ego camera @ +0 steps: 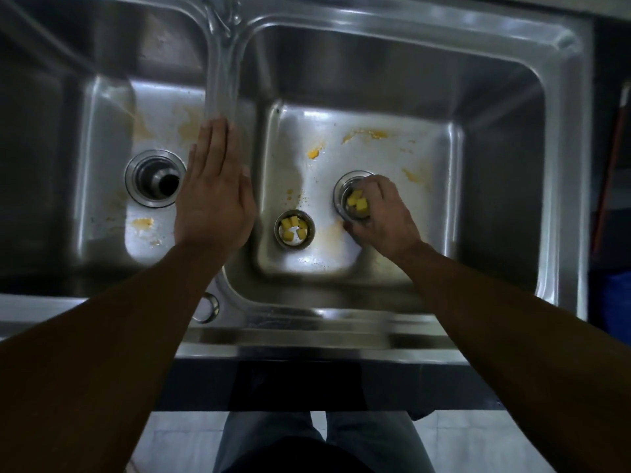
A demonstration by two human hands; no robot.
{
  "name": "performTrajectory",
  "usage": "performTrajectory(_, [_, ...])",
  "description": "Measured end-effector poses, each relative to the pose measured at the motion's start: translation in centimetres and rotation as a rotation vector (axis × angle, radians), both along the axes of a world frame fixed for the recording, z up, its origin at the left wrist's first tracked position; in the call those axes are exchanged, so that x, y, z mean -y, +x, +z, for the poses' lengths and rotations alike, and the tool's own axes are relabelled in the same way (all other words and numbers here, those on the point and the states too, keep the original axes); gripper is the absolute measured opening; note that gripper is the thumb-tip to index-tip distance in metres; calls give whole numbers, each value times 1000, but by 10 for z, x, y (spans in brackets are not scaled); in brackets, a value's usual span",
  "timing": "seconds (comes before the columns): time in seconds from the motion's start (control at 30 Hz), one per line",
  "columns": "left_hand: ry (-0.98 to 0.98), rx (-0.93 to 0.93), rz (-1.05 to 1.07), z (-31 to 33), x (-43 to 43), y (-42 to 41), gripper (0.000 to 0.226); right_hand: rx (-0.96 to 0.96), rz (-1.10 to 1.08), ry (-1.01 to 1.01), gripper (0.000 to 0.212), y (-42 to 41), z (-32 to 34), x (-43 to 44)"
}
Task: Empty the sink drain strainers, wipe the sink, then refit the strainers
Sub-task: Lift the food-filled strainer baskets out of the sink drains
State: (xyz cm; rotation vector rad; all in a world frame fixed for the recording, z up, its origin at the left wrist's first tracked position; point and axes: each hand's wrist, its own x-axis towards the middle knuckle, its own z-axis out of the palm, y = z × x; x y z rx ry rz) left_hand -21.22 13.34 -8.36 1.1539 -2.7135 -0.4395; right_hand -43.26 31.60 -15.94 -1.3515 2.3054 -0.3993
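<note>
I look down into a double steel sink [560, 97]. In the right basin, my right hand [384, 216] grips a round metal strainer [355, 201] holding yellow food cubes, right at the drain ring. A second strainer [294, 228], also holding yellow cubes, stands loose on the basin floor to the left of it. My left hand [215, 189] lies flat, fingers straight, on the divider between the basins. The left basin's drain [155, 179] is open, with no strainer in it.
Yellow-orange smears and crumbs [367, 134] stain both basin floors. The tap base [222, 11] sits at the top of the divider. A round cap [205, 307] sits on the front rim. A red-handled stick [611, 172] leans at the right.
</note>
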Motion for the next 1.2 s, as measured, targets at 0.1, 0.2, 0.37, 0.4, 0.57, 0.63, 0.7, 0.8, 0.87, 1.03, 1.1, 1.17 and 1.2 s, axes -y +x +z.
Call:
performTrajectory(0.1, [6, -4, -6, 0, 0, 1, 56, -1, 164, 54, 83, -2, 5, -7])
performTrajectory(0.2, [13, 6, 2, 1, -1, 2, 56, -8, 101, 92, 89, -4, 6, -20])
performTrajectory(0.37, [4, 24, -1, 4, -3, 0, 58, 49, 57, 215, 87, -7, 5, -46])
performTrajectory(0.4, [1, 28, -1, 4, -3, 0, 57, 67, 40, 219, 86, -7, 5, -50])
performTrajectory(0.57, [-9, 37, 2, 2, -3, 0, 57, 103, 30, 264, 81, -10, 5, -58])
performTrajectory(0.63, [-16, 24, 1, 1, -3, 0, 57, 136, 16, 263, 82, -11, 7, -57])
performTrajectory(0.7, [-26, 11, 0, -1, -3, 0, 58, 173, -1, 262, 85, -11, 9, -56])
performTrajectory(0.8, [-39, 15, -8, -3, 0, 1, 59, 251, -58, 282, 99, -9, 13, -55])
performTrajectory(0.87, [-58, 32, -32, -4, 0, 2, 60, 281, -89, 273, 110, -7, 20, -57])
performTrajectory(1.03, [-41, 154, -17, 5, -7, -4, 68, 183, -69, 206, 80, -14, 52, -70])
performTrajectory(1.1, [-1, 217, 19, 12, -16, -11, 72, 116, -80, 210, 66, -20, 67, -77])
performTrajectory(1.17, [21, 250, 27, 20, -35, -18, 71, 56, -99, 207, 61, -28, 79, -85])
performTrajectory(1.2, [28, 247, 10, 24, -48, -21, 70, 29, -115, 204, 61, -31, 84, -89])
